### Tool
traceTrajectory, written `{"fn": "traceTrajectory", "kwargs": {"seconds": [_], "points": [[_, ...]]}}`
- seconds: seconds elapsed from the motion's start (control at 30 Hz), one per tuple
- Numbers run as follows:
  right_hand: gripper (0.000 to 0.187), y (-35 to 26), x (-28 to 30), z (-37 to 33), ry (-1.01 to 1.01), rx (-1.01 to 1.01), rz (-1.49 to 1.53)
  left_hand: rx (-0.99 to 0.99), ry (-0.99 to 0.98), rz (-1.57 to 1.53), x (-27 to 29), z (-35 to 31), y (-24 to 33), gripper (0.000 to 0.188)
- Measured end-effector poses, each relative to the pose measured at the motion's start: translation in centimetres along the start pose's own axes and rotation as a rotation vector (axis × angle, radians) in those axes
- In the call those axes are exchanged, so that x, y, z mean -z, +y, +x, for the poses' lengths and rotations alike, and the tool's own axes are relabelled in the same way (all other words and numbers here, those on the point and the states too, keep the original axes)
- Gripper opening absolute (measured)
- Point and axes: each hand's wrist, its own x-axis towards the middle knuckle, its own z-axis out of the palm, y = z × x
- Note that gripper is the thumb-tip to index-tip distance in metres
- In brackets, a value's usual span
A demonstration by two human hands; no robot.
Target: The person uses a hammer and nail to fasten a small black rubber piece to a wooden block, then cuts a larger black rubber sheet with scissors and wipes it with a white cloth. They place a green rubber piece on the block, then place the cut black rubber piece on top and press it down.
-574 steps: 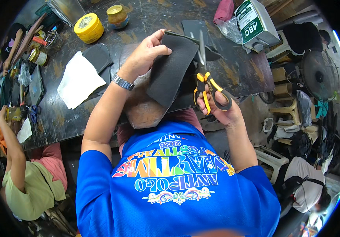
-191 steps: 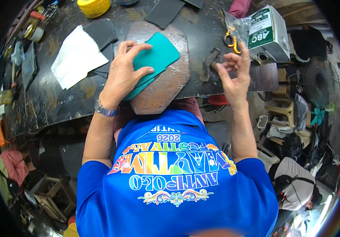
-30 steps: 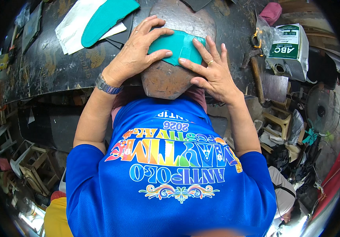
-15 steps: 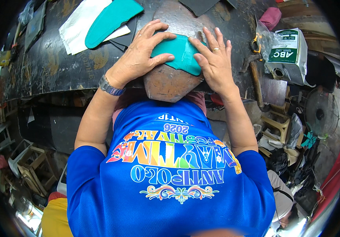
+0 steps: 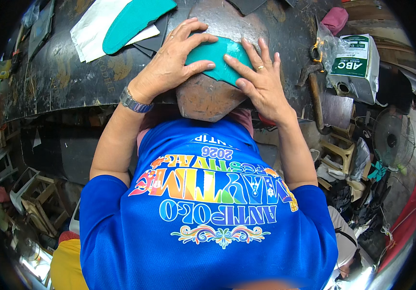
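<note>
A teal, leather-like piece (image 5: 223, 57) lies on a worn brown slab (image 5: 210, 99) at the table's near edge. My left hand (image 5: 167, 65) rests on its left side, thumb and fingers apart and their tips on the teal surface. From the right, my right hand (image 5: 266, 87) presses on the same piece, fingers spread and thumb at its lower right edge. Both hands cover parts of its sides. Farther left is a larger teal piece with a rounded outline (image 5: 135, 24), lying over a white sheet (image 5: 84, 36) and dark sheets (image 5: 151, 42).
On the dark table (image 5: 87, 92), a hammer (image 5: 315, 96) and orange-handled scissors (image 5: 317, 52) lie to the right. Beside them are a metal can with a green-and-white label (image 5: 352, 63) and a pink cloth (image 5: 334, 20). A fan (image 5: 391, 140) and stools (image 5: 46, 203) stand below table height.
My right index fingertip has moved left and slightly nearer across the teal piece. The piece's visible outline has shifted a little. My left hand keeps nearly the same place.
</note>
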Motion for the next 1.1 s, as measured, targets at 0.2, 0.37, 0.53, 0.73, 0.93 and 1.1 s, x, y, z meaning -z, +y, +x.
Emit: {"fn": "traceTrajectory", "kwargs": {"seconds": [0.2, 0.37, 0.53, 0.73, 0.93, 1.1], "points": [[0.056, -1.6, 0.0, -1.6, -0.041, 0.024, 0.004, 0.006, -0.028, 0.004, 0.2, -0.1, -0.1, 0.051], [0.061, -1.6, 0.8, -2.4, -0.015, 0.033, 0.229, -0.001, -0.04, 0.043, 0.3, 0.2, 0.1, 0.052], [0.065, 1.1, 1.7, -2.0, 0.157, -0.119, 0.456, -0.003, -0.041, 0.13, 0.6, 0.3, 0.9, 0.052], [0.058, 2.3, 0.4, -1.6, 0.169, -0.175, 0.242, 0.041, -0.078, 0.137, 1.0, 0.7, 1.5, 0.051], [0.054, 1.5, -0.3, -1.9, 0.12, -0.225, 0.103, 0.05, -0.069, 0.131, 1.1, 0.7, 1.9, 0.051], [0.05, 0.2, 0.7, -4.0, 0.106, -0.118, 0.095, 0.055, -0.06, 0.146, 1.2, 0.8, 2.1, 0.049]]}}
